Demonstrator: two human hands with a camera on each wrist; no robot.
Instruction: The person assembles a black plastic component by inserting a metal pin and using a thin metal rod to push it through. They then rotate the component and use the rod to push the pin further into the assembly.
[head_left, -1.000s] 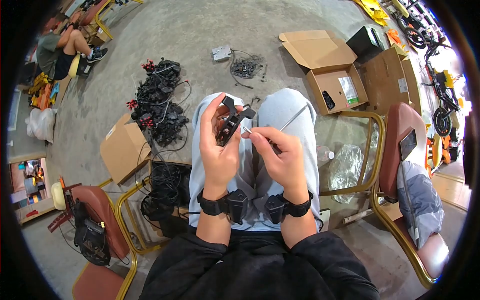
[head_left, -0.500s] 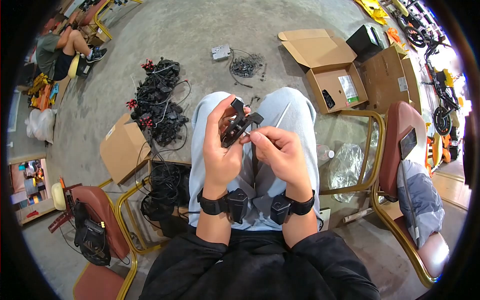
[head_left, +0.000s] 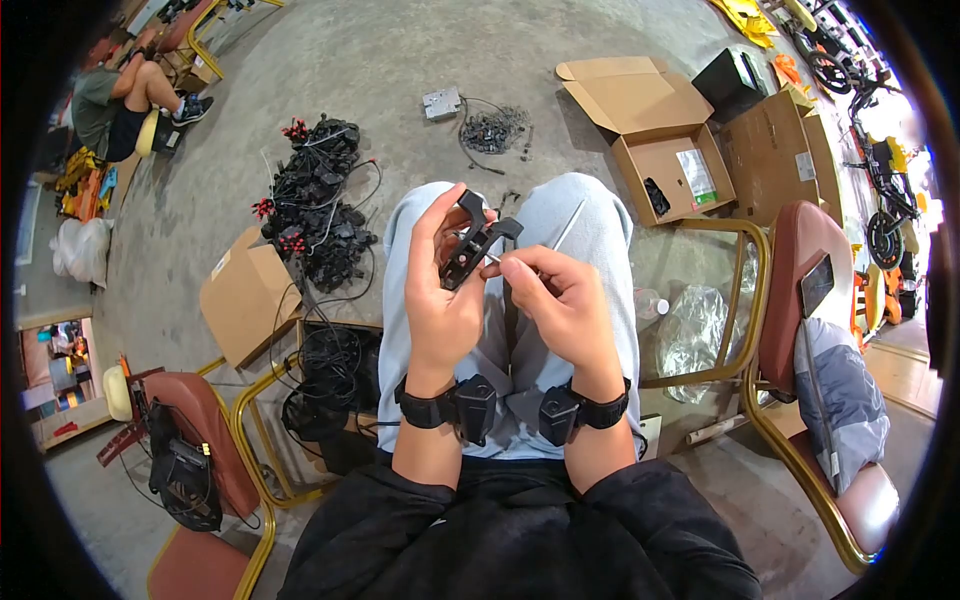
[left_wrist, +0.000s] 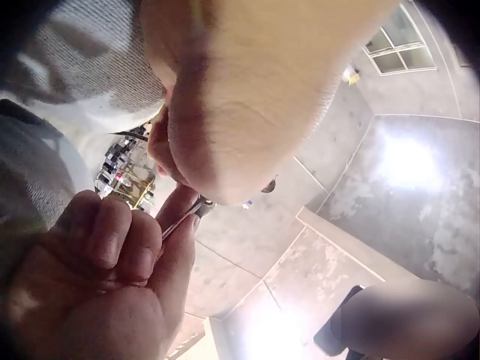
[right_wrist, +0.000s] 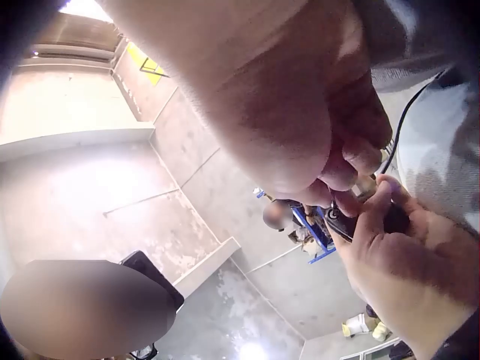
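In the head view my left hand (head_left: 438,315) holds a black forked bracket (head_left: 463,265) above my left thigh, its prongs pointing up and right. My right hand (head_left: 568,310) pinches a thin metal hex key (head_left: 570,226) between thumb and forefinger. The key's short end reaches the bracket's right side, while its long arm sticks out up and right over my right knee. In the left wrist view the metal key (left_wrist: 178,222) shows between the right fingertips. The right wrist view has a rounded end of the bracket (right_wrist: 341,223) by the fingers, a round hole in it.
Black cables and parts with red ends (head_left: 325,200) lie on the floor left of my knees. Farther forward are a metal box (head_left: 441,104) and small black pieces (head_left: 492,132). An open cardboard box (head_left: 650,170) stands at right. Chairs flank me; another person sits far left.
The bracket has turned in my left hand and shifted slightly right. My right hand has brought the key's short end against it, and the long arm has swung to point more upward.
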